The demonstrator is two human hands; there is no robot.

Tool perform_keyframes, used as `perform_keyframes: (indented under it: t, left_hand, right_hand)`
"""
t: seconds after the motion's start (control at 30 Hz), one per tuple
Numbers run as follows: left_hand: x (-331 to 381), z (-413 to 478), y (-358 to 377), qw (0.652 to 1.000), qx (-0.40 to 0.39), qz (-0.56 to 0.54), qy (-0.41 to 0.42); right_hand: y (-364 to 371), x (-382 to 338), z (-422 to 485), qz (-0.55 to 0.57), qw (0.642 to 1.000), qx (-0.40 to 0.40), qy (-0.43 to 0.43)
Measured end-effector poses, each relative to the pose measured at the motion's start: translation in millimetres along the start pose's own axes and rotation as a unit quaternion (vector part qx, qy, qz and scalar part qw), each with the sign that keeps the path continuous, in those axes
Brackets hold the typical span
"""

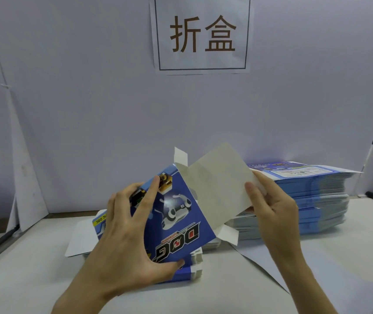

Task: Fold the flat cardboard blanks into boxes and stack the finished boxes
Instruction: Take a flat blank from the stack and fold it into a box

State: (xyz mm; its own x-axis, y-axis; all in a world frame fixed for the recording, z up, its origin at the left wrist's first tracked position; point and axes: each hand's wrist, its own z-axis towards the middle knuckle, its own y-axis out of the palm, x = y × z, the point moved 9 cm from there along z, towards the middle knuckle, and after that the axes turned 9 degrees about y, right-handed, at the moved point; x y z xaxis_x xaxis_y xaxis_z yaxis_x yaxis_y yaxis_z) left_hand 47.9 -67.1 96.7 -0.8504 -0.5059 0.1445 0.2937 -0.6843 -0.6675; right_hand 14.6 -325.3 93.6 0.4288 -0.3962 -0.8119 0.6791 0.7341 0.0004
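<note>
1. Head view: left hand [124, 225] grips the blue box [181, 223], fingers spread beside inverted "DOG" lettering.
2. Right hand [269, 200] pinches its grey flap [217, 189].
3. Blank stack [312, 196] lies beyond the right fingers; its label print is probably unreadable.
4. Wall sign [202, 34] reads "折盒".

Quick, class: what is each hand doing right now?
Left hand: grips the blue box blank.
Right hand: pinches its grey flap.

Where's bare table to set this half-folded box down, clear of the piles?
Bare table lies near left, between the low box pile and the table's left edge. Another patch lies near right, before the tall stack of blanks. The centre is crowded: left hand and right hand hold the half-folded box above the low box pile.
</note>
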Motion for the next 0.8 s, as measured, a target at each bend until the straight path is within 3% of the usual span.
perform_keyframes:
  t: [0.07,0.17,0.23,0.3,0.33,0.4,0.5,0.57,0.67,0.8]
  left_hand:
    - [1,1,0,1.0,0.005,-0.023,0.005]
    - [5,2,1,0.996,0.026,-0.087,0.02]
    - [11,2,0,0.993,0.041,-0.099,0.043]
    - [14,2,-2,0.993,0.044,-0.088,0.068]
    - [12,1,-5,0.993,0.042,-0.08,0.071]
    - [3,-1,-11,0.996,0.031,-0.061,0.056]
    - [-1,-1,-10,0.999,0.009,-0.012,0.048]
    - [1,-1,-3,0.999,0.005,-0.016,0.048]
    - [1,-1,-2,0.998,0.016,-0.059,0.03]
    - [2,-1,-5,0.999,0.016,-0.028,0.037]
  right_hand:
    - [10,17,3,0.208,0.965,-0.065,0.149]
    - [36,47,-9,0.412,0.822,-0.117,0.377]
    - [58,62,-33,0.429,0.729,-0.168,0.507]
    - [69,72,-53,0.37,0.701,-0.219,0.57]
    - [70,76,-56,0.344,0.705,-0.228,0.577]
    - [63,78,-47,0.319,0.749,-0.213,0.54]
    - [34,68,-15,0.247,0.873,-0.144,0.395]
    - [21,56,-4,0.179,0.932,-0.114,0.295]
    - [11,36,0,0.12,0.973,-0.056,0.188]
    - [1,14,-7,0.08,0.994,0.033,0.063]
